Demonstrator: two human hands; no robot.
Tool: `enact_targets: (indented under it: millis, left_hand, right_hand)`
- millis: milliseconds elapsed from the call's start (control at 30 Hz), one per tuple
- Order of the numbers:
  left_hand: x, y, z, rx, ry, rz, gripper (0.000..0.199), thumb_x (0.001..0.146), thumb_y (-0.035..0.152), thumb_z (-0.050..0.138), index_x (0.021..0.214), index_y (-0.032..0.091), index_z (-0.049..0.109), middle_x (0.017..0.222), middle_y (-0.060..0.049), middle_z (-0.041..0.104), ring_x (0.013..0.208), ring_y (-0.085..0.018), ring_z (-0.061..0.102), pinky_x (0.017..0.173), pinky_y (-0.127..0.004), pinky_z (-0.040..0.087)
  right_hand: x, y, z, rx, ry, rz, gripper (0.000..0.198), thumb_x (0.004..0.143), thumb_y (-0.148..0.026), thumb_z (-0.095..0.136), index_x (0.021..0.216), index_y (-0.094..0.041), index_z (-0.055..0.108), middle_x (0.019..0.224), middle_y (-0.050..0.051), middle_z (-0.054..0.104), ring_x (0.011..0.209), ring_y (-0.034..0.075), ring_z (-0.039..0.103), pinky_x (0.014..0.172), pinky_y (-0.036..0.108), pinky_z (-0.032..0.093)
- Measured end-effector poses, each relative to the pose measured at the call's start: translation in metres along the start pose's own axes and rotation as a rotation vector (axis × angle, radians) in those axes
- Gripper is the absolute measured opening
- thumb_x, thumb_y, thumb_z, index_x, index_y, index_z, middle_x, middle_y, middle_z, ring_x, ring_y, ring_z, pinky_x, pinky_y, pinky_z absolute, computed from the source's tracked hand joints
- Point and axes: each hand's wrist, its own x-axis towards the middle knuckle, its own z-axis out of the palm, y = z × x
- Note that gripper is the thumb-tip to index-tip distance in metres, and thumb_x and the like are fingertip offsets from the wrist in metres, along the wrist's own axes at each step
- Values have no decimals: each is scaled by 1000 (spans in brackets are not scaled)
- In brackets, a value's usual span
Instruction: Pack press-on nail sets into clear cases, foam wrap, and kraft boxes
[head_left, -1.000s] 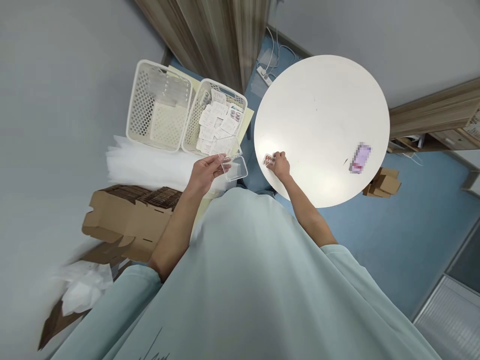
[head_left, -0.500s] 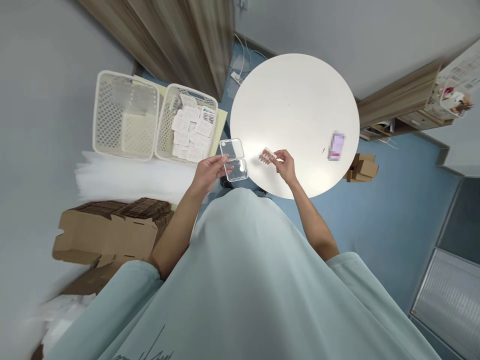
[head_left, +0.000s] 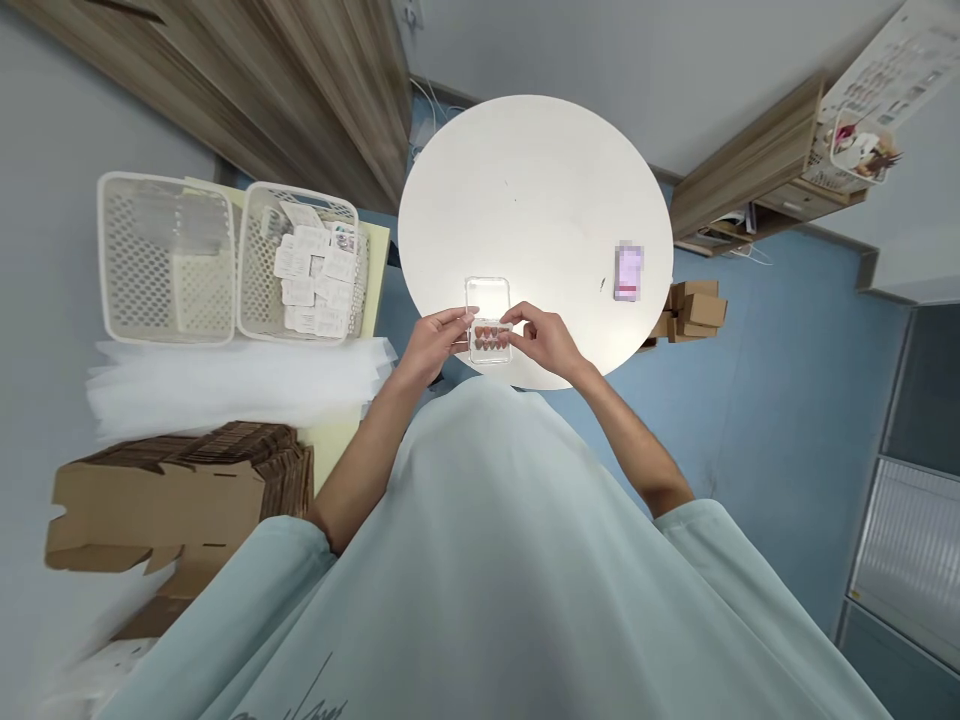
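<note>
My left hand (head_left: 441,342) grips the left side of a clear hinged plastic case (head_left: 488,293), its lid folded open away from me. A small white card of reddish-brown press-on nails (head_left: 491,343) lies over the case's near half, the nails in two rows. My right hand (head_left: 541,338) pinches the card at its right edge with thumb and forefinger. Whether the card rests on the case's floor or just above it I cannot tell. Both hands are over the near edge of the round white table (head_left: 540,190).
At left stand a white basket (head_left: 352,200) of similar cards and another basket (head_left: 105,260) holding clear plastic pieces. White foam sheets (head_left: 225,380) and flattened cardboard boxes (head_left: 157,500) lie nearer me. A blurred purple item (head_left: 628,272) is on the table's right; small cartons (head_left: 697,308) stand beyond.
My right hand has brought the card of press-on nails leftward from above the table to the open case's near half. The view has shifted, and the case now sits over the table's edge.
</note>
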Motion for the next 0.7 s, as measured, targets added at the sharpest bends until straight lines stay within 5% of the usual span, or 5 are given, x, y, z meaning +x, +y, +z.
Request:
enact_targets:
  millis: [300,467,700]
  left_hand:
    - [-3,1,29,66,-17,9,59,80,62,95,118,19,83,120,-16,85,108,-31,81,104,-50,64]
    - [-5,1,34,75,-25,1,60,81,62,94,121,19,83,120,-16,85,111,-31,80,103,-47,64]
    - [-8,4,29,38,-62,8,65,77,64,97,121,18,83,117,-14,85,109,-31,81,100,-45,65]
  right_hand:
    - [-22,19,-13,-219,1,-122,15,104,-34,71,117,-28,76,113,2,76,67,14,56,73,32,44]
    - [-28,25,-13,-371,52,-136,20,108,-38,69,123,-29,78,129,7,68,76,15,59,67,31,42]
    - [-26,27,-5,-269,94,-143,25,108,-50,72,114,-30,85,119,7,69,82,19,62,71,33,48]
